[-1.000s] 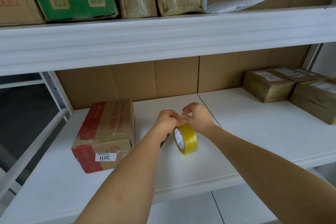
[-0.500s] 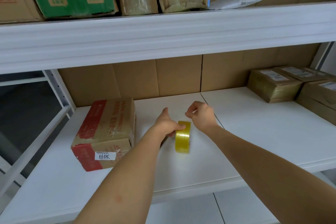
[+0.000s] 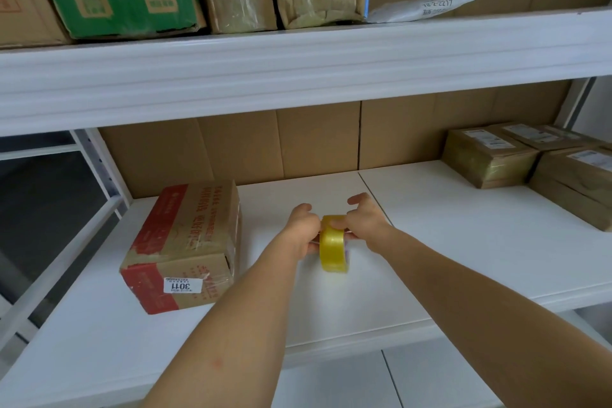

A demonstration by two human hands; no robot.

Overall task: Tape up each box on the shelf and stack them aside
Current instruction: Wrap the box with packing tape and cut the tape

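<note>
Both hands clasp a yellow tape roll (image 3: 333,243) standing on edge on the white shelf (image 3: 447,242): the left hand (image 3: 303,230) grips its near-left side, while the right hand (image 3: 366,223) curls over its top, seemingly feeling for the loose end. The red-and-brown box (image 3: 185,245) lies just left of the roll, nearer the left hand, its long side running away from the person. Taped boxes (image 3: 530,162) sit well apart at far right.

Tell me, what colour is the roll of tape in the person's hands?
Yellow. The tape roll is glossy and slightly see-through, seen in the head view.
</note>
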